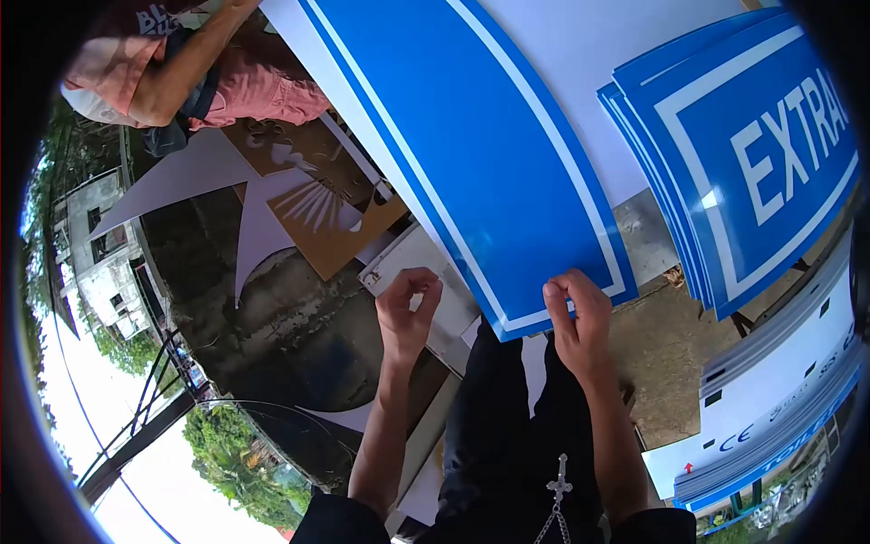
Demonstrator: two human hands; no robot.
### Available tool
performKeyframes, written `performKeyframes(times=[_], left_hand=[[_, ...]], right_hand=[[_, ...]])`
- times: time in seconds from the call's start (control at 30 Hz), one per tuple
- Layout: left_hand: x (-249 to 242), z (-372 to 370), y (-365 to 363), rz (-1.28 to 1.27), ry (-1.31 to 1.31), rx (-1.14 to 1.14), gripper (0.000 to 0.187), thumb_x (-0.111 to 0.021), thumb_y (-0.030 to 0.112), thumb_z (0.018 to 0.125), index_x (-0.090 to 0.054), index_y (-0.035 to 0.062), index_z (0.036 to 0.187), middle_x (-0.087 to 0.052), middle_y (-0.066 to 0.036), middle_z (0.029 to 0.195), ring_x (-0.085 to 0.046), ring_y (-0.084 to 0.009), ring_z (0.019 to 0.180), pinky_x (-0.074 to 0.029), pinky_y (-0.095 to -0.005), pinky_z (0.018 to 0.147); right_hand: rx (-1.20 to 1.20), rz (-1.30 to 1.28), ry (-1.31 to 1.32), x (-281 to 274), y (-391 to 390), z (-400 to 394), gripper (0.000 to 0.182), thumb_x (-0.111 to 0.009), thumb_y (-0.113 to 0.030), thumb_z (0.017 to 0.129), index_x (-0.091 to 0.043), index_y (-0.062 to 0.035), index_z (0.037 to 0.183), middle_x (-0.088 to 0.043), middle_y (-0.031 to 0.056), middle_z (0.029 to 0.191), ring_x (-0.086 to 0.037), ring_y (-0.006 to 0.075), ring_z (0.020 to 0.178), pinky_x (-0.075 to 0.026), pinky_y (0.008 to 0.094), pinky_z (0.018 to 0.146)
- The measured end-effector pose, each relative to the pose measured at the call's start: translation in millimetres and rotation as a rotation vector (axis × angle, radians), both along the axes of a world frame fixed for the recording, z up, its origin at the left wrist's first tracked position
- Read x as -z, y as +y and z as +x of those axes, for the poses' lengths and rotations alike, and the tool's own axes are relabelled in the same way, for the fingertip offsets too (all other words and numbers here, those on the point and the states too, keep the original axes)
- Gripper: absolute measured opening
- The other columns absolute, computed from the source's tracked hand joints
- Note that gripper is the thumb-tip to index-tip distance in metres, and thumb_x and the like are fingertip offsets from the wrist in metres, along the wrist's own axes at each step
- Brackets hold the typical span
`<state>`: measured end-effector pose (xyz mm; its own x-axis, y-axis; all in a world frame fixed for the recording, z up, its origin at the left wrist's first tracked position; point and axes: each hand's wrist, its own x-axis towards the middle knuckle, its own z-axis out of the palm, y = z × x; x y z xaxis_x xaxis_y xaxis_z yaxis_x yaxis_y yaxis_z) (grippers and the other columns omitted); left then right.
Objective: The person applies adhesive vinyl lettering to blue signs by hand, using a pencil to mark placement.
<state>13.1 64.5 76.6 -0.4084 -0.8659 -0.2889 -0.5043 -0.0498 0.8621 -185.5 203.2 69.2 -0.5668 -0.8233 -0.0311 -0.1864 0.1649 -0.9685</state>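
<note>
A long blue sign panel (pixel 480 136) with a white border line lies in front of me, its near end close to my lap. My right hand (pixel 580 317) is over the near right corner of this panel, thumb and curled fingers pressed together. What sits in that pinch, if anything, is too small to make out. Left of the panel's near end, my left hand (pixel 408 308) is raised with thumb and forefinger bent into a ring. Its fingertips close together, and I cannot make out anything between them. Beneath the blue panel shows a white sheet (pixel 589 54).
At right is a stack of blue signs (pixel 698 163) lettered "EXTRA". Below it lie stacked white-and-blue boards (pixel 725 435). Cut white pieces and brown board (pixel 326 245) lie at left. Another person (pixel 245 91) is at the upper left. A cross pendant (pixel 560 485) hangs before me.
</note>
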Motion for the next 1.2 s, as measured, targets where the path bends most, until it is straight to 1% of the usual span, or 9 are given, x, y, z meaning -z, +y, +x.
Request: performKeyframes(times=[0.07, 0.1, 0.17, 0.27, 0.37, 0.57, 0.8, 0.97, 1.2], left_hand=[[-11.7, -42.1, -34.5, -0.145, 0.021, 0.206, 0.009, -0.07, -0.004, 0.081, -0.066, -0.0013, 0.088, -0.069, -0.006, 0.08, -0.065, -0.0127, 0.073, -0.053, -0.0259, 0.069], [-15.9, -64.1, -48.8, -0.217, 0.027, 0.33, 0.009, -0.071, -0.005, 0.079, -0.066, -0.0012, 0.085, -0.069, -0.007, 0.079, -0.066, -0.0134, 0.071, -0.053, -0.0262, 0.067], [-16.6, -102.8, -64.2, -0.264, 0.096, 0.563, 0.011, -0.072, -0.006, 0.077, -0.066, -0.0003, 0.083, -0.068, -0.008, 0.077, -0.067, -0.0159, 0.067, -0.053, -0.0276, 0.06], [-2.3, -141.3, -74.8, -0.373, 0.093, 0.805, 0.015, -0.075, -0.007, 0.072, -0.069, 0.0023, 0.083, -0.068, -0.005, 0.074, -0.065, -0.0135, 0.064, -0.051, -0.0248, 0.058], [2.4, -157.3, -81.1, -0.43, 0.019, 0.942, 0.015, -0.077, -0.004, 0.072, -0.069, 0.0037, 0.081, -0.068, -0.005, 0.073, -0.064, -0.0132, 0.061, -0.049, -0.0253, 0.053], [4.9, -165.0, -88.8, -0.404, 0.003, 1.051, 0.013, -0.078, -0.003, 0.071, -0.069, 0.0022, 0.078, -0.066, -0.006, 0.068, -0.064, -0.0136, 0.061, -0.049, -0.025, 0.053], [1.5, -171.2, -100.5, -0.404, -0.023, 1.222, 0.013, -0.08, -0.002, 0.072, -0.068, 0.001, 0.078, -0.067, -0.006, 0.068, -0.065, -0.0136, 0.06, -0.05, -0.024, 0.051], [-1.4, -180.9, -110.8, -0.399, -0.041, 1.382, 0.013, -0.08, 0.0, 0.073, -0.068, 0.0017, 0.08, -0.067, -0.007, 0.068, -0.068, -0.0152, 0.06, -0.052, -0.0246, 0.051], [-3.1, -196.4, -117.4, -0.367, -0.018, 1.544, 0.013, -0.079, 0.001, 0.075, -0.067, 0.0019, 0.079, -0.067, -0.007, 0.068, -0.068, -0.0166, 0.06, -0.052, -0.0253, 0.05]], right_hand=[[-0.001, -0.025, -0.052, -5.2, -10.5, -6.6, 0.013, -0.065, -0.003, 0.089, -0.056, -0.002, 0.079, -0.056, 0.0085, 0.069, -0.056, 0.024, 0.06, -0.041, 0.0348, 0.053], [-0.015, -0.048, -0.02, -2.9, -13.8, -10.1, 0.014, -0.066, -0.004, 0.088, -0.056, -0.0023, 0.078, -0.056, 0.008, 0.068, -0.056, 0.0236, 0.059, -0.041, 0.0346, 0.052], [-0.038, -0.092, 0.045, 5.3, -17.4, -10.0, 0.016, -0.067, -0.004, 0.087, -0.055, -0.0028, 0.077, -0.056, 0.0069, 0.067, -0.055, 0.0228, 0.058, -0.041, 0.0341, 0.052], [-0.023, -0.097, 0.168, 24.4, -14.2, -6.2, 0.018, -0.07, -0.005, 0.084, -0.054, -0.0044, 0.076, -0.054, 0.0054, 0.066, -0.055, 0.0211, 0.056, -0.042, 0.0324, 0.05], [-0.011, -0.097, 0.25, 29.9, -15.1, -0.3, 0.018, -0.071, -0.007, 0.083, -0.054, -0.0053, 0.076, -0.053, 0.0047, 0.065, -0.054, 0.0199, 0.055, -0.043, 0.0315, 0.049], [0.017, -0.05, 0.308, 30.6, -17.1, 1.8, 0.019, -0.073, -0.011, 0.081, -0.055, -0.0062, 0.076, -0.052, 0.0036, 0.065, -0.054, 0.018, 0.054, -0.043, 0.0295, 0.049], [0.057, -0.058, 0.307, 32.1, -19.3, 5.1, 0.017, -0.074, -0.011, 0.08, -0.058, -0.0069, 0.076, -0.052, 0.0024, 0.065, -0.054, 0.0163, 0.054, -0.042, 0.0284, 0.048], [0.038, -0.05, 0.316, 31.4, -19.0, 3.2, 0.019, -0.074, -0.011, 0.079, -0.057, -0.0075, 0.074, -0.052, 0.0024, 0.065, -0.054, 0.0156, 0.055, -0.043, 0.0274, 0.048], [0.062, -0.053, 0.324, 32.3, -20.5, 4.7, 0.02, -0.073, -0.012, 0.08, -0.056, -0.0083, 0.073, -0.052, 0.002, 0.065, -0.054, 0.0153, 0.055, -0.044, 0.0275, 0.049]])
